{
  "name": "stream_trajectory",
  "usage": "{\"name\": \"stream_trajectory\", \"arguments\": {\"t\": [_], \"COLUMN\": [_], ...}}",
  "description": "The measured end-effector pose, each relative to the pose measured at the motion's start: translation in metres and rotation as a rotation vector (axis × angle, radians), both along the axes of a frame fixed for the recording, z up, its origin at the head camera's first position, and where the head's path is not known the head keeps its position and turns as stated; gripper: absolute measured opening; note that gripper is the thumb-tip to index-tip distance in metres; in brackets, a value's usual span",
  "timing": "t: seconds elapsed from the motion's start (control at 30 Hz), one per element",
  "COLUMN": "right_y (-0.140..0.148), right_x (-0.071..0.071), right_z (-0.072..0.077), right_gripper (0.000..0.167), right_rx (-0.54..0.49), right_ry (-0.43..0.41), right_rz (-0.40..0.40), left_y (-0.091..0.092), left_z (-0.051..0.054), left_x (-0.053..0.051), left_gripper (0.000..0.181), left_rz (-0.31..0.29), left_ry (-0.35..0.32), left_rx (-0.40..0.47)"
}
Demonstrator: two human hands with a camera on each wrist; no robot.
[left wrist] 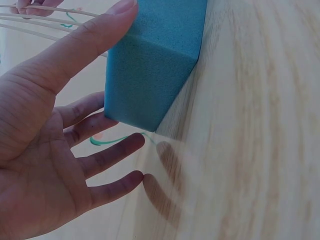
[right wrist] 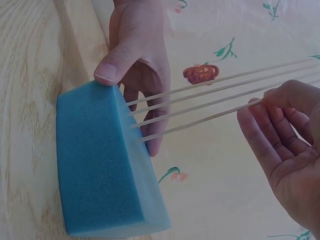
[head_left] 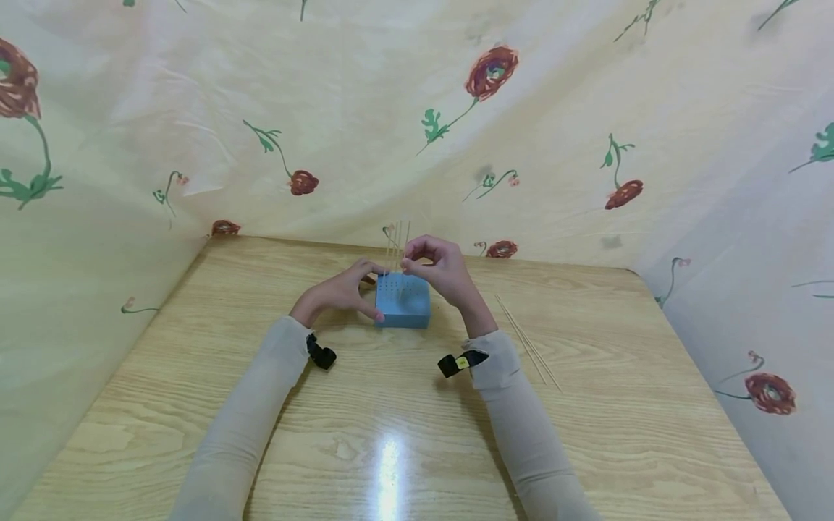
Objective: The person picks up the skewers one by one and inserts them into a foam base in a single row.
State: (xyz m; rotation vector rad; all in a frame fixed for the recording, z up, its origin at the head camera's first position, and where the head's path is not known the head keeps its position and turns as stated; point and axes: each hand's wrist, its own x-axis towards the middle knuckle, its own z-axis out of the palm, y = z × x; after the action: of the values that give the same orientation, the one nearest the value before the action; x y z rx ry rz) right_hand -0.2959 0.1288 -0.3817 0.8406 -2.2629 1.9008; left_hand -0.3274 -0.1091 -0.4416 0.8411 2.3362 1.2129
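Bright, even light fills this corner, striking a white glare [head_left: 388, 474] off the worktop [head_left: 345, 420] and laying soft shadows inside both sleeves [head_left: 241, 427] and beyond the left hand's [left wrist: 45, 160] fingertips, while the wrist views look dimmer and the head view renders the sticks [head_left: 398, 246] faintly.

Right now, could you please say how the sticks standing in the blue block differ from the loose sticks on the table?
The standing sticks rise from the block, while the loose sticks lie flat on the table. The right hand pinches one standing stick; the loose sticks lie untouched. Both are thin and pale.
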Motion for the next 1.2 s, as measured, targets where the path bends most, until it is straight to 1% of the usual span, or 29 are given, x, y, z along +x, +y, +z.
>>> {"name": "stream_trajectory", "arguments": {"t": [0.17, 0.47, 0.67, 0.93, 1.0, 1.07, 1.17, 1.2], "right_y": [-0.001, -0.001, 0.000, 0.000, 0.000, 0.000, 0.001, 0.002], "right_x": [0.000, 0.000, 0.001, 0.002, 0.002, 0.003, 0.003, 0.003], "right_z": [0.000, -0.001, 0.000, 0.001, 0.002, 0.003, 0.004, 0.004], "right_gripper": [0.011, 0.013, 0.010, 0.011, 0.010, 0.010, 0.009, 0.009], "right_rx": [0.013, 0.031, 0.026, 0.026, 0.031, 0.043, 0.069, 0.079], "right_ry": [0.010, 0.010, 0.001, -0.010, -0.014, -0.013, -0.009, -0.006], "right_rz": [-0.009, -0.006, -0.007, 0.000, 0.000, -0.003, -0.013, -0.017], "left_y": [0.000, -0.001, -0.001, 0.000, 0.001, 0.002, 0.003, 0.002], "left_z": [0.001, 0.000, 0.001, 0.001, 0.010, 0.011, 0.010, 0.006], "left_x": [0.000, 0.000, 0.000, 0.000, 0.006, 0.006, 0.005, 0.002], "left_gripper": [0.093, 0.093, 0.092, 0.090, 0.089, 0.089, 0.091, 0.092], "left_rz": [0.000, 0.011, 0.000, -0.005, -0.010, -0.011, -0.011, -0.009], "left_ry": [-0.002, 0.001, 0.013, 0.010, -0.006, -0.018, -0.032, -0.028], "left_rx": [-0.003, -0.023, -0.011, 0.005, 0.010, 0.008, 0.013, 0.013]}}
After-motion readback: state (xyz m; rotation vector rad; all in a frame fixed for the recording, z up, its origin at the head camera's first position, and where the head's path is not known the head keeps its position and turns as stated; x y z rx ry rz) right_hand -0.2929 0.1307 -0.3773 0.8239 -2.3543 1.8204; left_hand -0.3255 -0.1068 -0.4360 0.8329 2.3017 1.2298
